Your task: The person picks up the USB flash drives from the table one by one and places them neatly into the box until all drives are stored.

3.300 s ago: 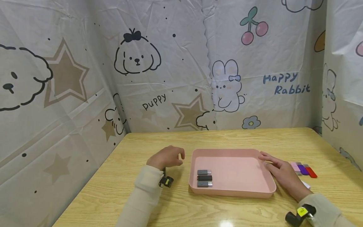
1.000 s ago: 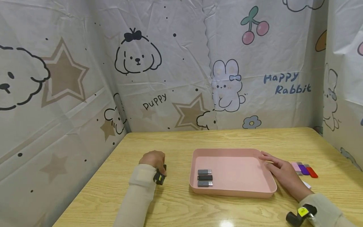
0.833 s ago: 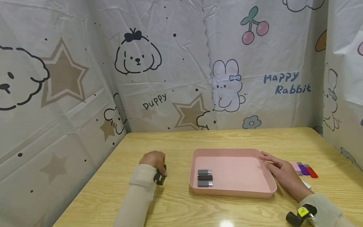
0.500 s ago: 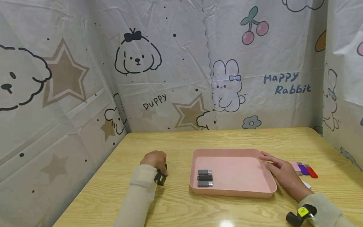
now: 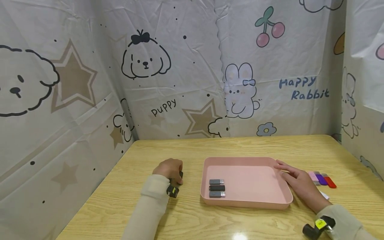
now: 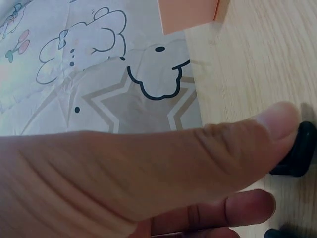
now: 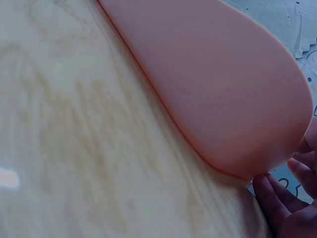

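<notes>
My left hand point(image 5: 170, 169), left of the tray, pinches a black USB stick point(image 5: 181, 174) between thumb and fingers. Only its dark end shows past the thumb tip in the left wrist view, just above the wooden table. The pink tray point(image 5: 252, 181) stands to the right. Inside, at its left end, lie a grey stick point(image 5: 214, 182), a black stick point(image 5: 217, 188) and another grey stick point(image 5: 214, 194), one behind another. My right hand point(image 5: 300, 183) rests its fairly straight fingers against the tray's right rim. In the right wrist view, fingertips touch the outer wall point(image 7: 223, 99).
Right of the tray, beyond my right hand, lie pink point(image 5: 313, 177), purple point(image 5: 321, 179) and red point(image 5: 330, 182) sticks. A white item point(image 5: 324, 196) is partly hidden by that hand. In the left wrist view, another dark thing point(image 6: 278, 234) shows at the bottom edge. Patterned cloth walls surround the table point(image 5: 186, 216).
My left hand first moved left, away from the tray, and lingered there. Since then it has shifted slightly right with the black USB stick. The right hand and tray stay put.
</notes>
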The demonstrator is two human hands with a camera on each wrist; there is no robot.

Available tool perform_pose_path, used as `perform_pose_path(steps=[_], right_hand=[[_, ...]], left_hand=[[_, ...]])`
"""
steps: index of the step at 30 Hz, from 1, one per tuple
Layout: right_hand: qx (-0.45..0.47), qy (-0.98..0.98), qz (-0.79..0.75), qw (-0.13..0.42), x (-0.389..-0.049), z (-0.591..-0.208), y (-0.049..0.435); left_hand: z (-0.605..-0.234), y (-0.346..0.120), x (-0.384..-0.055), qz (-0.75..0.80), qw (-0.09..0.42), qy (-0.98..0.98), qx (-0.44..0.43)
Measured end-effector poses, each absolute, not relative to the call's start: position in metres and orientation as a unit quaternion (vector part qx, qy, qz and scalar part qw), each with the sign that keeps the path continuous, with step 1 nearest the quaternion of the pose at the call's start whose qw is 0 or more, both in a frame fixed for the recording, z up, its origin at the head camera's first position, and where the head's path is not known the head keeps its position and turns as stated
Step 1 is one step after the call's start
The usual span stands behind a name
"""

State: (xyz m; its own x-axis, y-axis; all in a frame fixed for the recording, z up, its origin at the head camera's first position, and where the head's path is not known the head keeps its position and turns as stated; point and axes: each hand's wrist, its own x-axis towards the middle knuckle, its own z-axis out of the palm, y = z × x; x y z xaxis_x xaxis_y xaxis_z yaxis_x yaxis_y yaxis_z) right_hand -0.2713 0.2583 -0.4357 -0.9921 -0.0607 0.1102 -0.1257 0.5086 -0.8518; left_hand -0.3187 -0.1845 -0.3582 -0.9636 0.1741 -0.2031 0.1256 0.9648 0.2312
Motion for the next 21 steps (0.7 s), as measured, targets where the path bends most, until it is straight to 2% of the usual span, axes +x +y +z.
perform_pose_path(steps=[12,21], right_hand=[[0.052,-0.867,0.494,0.027,-0.270,-0.433,0.258],[0.052,-0.868,0.493,0.025,-0.271,-0.435,0.258]], left_hand=[[-0.362,-0.178,-0.321,0.109,0.121,0.982,0.098],[-0.364,-0.174,-0.321,0.107,0.110,0.982,0.109]])
